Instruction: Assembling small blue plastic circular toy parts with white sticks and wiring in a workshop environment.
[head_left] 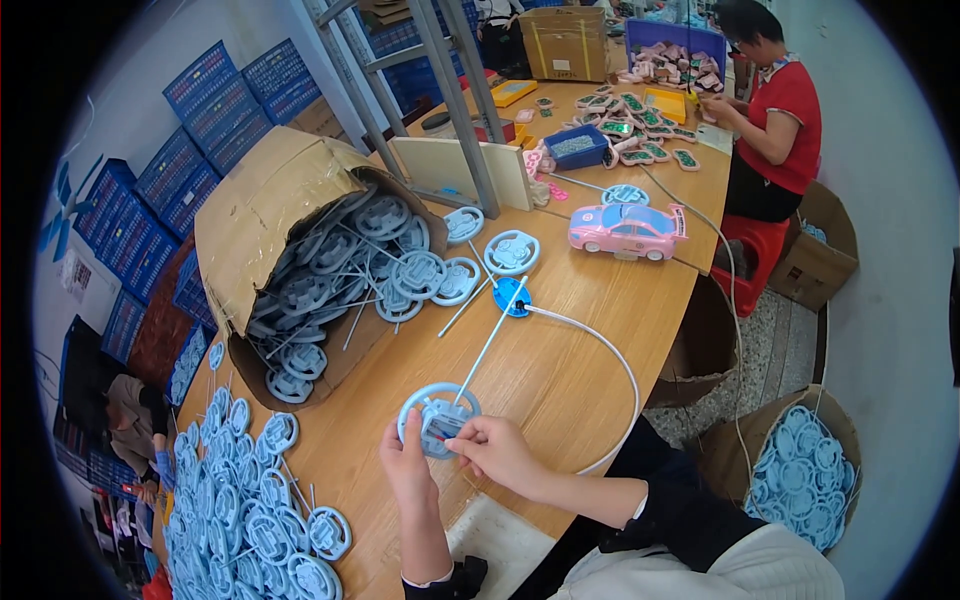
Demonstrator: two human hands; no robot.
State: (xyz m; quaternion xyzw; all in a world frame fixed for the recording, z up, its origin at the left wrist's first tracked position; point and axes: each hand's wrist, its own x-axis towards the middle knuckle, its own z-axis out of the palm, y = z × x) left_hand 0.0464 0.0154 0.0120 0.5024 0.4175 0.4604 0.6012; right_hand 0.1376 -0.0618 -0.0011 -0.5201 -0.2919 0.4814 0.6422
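A light blue toy steering wheel (410, 398) is tilted up over the near part of the table. My left hand (408, 468) is closed on its left rim, thumb on the face. My right hand (500, 455) pinches at the lower middle of the wheel. A speck of red shows at those fingertips, too small to name. A thin pale blue rod (484, 352) runs from the wheel up to a round blue piece (513, 297), where a white cable (600, 350) also begins. More steering wheels (511, 253) lie just beyond it.
A tipped cardboard box (275, 190) spills wheels at left; a heap of wheels (235, 500) covers the near left. A pink toy car (627, 232) stands to the right. Metal posts (465, 110) rise behind. Across the table sits a person in red (785, 120). A carton of wheels (800, 465) stands right.
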